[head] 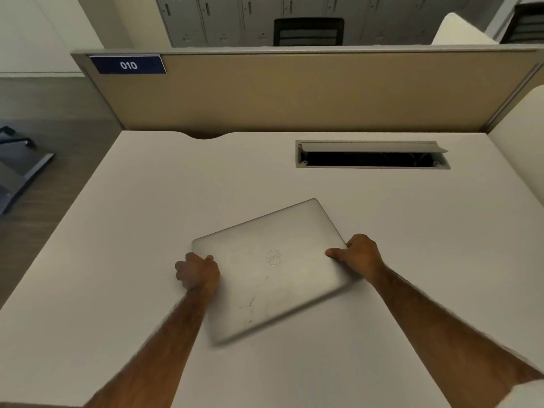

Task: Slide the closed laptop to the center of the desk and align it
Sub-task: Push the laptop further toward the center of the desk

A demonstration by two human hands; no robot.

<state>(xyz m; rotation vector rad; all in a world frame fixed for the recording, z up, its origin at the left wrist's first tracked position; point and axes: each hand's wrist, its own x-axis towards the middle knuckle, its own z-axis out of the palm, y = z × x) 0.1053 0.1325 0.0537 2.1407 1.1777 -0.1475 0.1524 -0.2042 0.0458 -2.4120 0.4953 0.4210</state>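
Note:
A closed silver laptop (270, 269) lies flat on the white desk (117, 231), near the middle and toward the front. It is turned counter-clockwise, so its edges run at an angle to the desk's edges. My left hand (197, 272) grips the laptop's left edge with the thumb on the lid. My right hand (359, 254) holds the right edge, thumb pressed on top and fingers curled around the side.
An open cable tray slot (372, 156) is cut into the desk at the back right. A tan partition (294, 92) with a blue "010" label (128, 65) closes off the far edge. A white side panel (518, 136) stands at the right. Floor lies to the left.

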